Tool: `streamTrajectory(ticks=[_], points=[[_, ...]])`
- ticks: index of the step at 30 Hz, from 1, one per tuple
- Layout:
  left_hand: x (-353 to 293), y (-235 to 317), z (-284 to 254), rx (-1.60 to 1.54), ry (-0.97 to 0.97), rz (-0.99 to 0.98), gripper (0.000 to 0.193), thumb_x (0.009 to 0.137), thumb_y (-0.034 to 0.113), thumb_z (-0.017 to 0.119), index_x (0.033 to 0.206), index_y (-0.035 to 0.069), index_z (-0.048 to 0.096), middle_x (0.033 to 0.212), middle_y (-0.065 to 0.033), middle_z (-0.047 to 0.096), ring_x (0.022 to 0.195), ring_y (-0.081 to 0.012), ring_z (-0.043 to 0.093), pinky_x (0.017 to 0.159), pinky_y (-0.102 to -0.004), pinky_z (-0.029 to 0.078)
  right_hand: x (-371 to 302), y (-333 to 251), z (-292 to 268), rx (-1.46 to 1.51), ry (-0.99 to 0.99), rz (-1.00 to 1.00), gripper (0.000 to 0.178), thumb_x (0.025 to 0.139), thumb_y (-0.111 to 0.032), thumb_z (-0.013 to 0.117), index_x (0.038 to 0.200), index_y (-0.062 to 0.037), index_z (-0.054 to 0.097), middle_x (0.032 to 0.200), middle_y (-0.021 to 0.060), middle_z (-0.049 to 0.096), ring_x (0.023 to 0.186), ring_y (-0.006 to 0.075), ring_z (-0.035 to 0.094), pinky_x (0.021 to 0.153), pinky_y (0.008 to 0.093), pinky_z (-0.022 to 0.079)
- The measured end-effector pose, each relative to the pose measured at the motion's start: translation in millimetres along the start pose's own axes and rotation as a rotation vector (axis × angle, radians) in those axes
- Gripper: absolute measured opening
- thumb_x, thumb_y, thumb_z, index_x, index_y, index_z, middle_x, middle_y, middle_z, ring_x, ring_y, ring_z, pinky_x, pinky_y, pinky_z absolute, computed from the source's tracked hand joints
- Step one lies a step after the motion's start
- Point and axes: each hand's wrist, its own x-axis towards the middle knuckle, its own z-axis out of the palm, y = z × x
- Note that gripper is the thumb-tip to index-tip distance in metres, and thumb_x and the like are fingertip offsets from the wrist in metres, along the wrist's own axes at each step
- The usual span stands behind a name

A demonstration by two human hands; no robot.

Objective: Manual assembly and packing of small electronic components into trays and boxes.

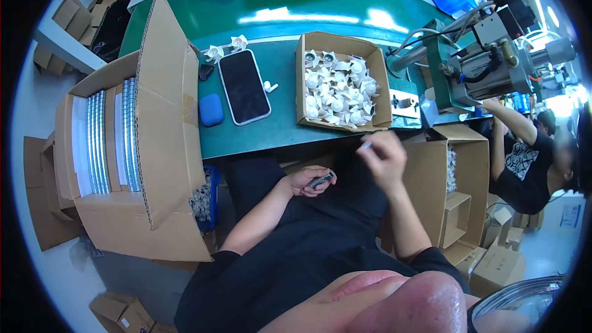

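Observation:
Over my lap, my left hand (pixel 308 181) is closed around a small dark metallic cylinder (pixel 320 180) that lies across its fingers. My right hand (pixel 385 159) is raised by the table's front edge, fingers pinched together, slightly blurred. A small pale, shiny bit (pixel 367 145) shows at its fingertips, too small to name. Just beyond that hand stands a shallow cardboard box (pixel 301 95) of white plastic fan impellers (pixel 339 92). Two more white impellers (pixel 226 49) rest on the table behind a phone (pixel 245 86).
A blue case (pixel 211 110) and a white earbud (pixel 270 87) lie beside the phone. At left, an open carton (pixel 166 117) holds rows of silvery cylinders (pixel 97 142). A metal press (pixel 481 68) stands at right, above another carton (pixel 425 166). A co-worker (pixel 530 166) is farther right.

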Motion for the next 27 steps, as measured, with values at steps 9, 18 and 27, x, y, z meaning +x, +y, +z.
streamTrajectory(ticks=[9,18,27], points=[[6.5,-3.7,-7.2,0.004,0.291,0.042,0.04,0.109,0.044,0.046,0.11,0.005,0.058,0.068,0.0005,0.05,0.04,-0.0042,0.036,0.033,-0.0199,0.026,68.2,38.0,-58.5,-0.295,0.214,0.198,0.027,0.083,-0.004,0.081,0.11,-0.0002,0.075,0.09,0.0066,0.067,0.079,0.0124,0.06,0.072,0.0266,0.048],[13.3,-1.9,-23.9,0.025,0.528,0.141,0.038,0.107,0.047,0.049,0.108,0.009,0.058,0.067,0.0022,0.051,0.039,-0.0064,0.037,0.033,-0.0233,0.026,76.9,68.6,-70.7,-0.09,0.251,0.419,0.026,0.089,-0.007,0.079,0.112,0.004,0.074,0.096,0.007,0.075,0.078,0.0101,0.065,0.07,0.0249,0.052],[32.5,-2.9,-26.5,0.089,0.657,0.06,0.037,0.107,0.046,0.049,0.109,0.01,0.057,0.066,0.0018,0.049,0.039,-0.0086,0.037,0.034,-0.0246,0.026,78.1,62.1,-75.0,-0.202,0.193,0.336,0.026,0.085,-0.014,0.084,0.103,0.003,0.076,0.088,0.0063,0.074,0.073,0.0107,0.064,0.066,0.0282,0.052]])
